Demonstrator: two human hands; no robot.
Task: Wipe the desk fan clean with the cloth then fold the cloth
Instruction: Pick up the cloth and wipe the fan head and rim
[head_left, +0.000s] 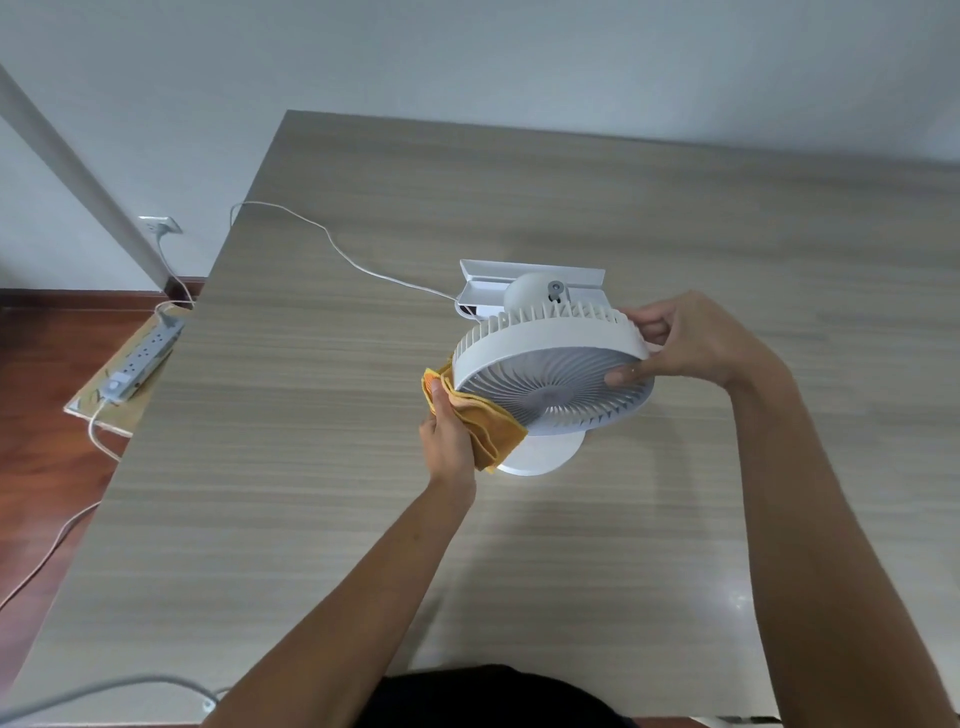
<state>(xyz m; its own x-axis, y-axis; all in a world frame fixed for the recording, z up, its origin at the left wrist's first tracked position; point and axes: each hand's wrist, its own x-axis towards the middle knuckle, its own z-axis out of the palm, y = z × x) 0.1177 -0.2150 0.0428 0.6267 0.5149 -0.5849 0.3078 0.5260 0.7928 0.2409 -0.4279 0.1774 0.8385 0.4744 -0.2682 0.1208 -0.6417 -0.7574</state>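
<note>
A white desk fan (550, 364) stands on the wooden desk (311, 493), its round head tilted so the grille faces me. Its round base (545, 457) shows below the head. My right hand (680, 343) grips the right rim of the fan head, thumb on the front grille. My left hand (449, 431) holds a bunched yellow-orange cloth (488, 421) pressed against the lower left rim of the fan head. Part of the cloth is hidden behind the rim.
A white cable (332, 244) runs from the fan's back across the desk and over its left edge. A white bracket-like piece (530, 275) lies behind the fan. On the floor to the left, a power strip (143, 358) rests on a board.
</note>
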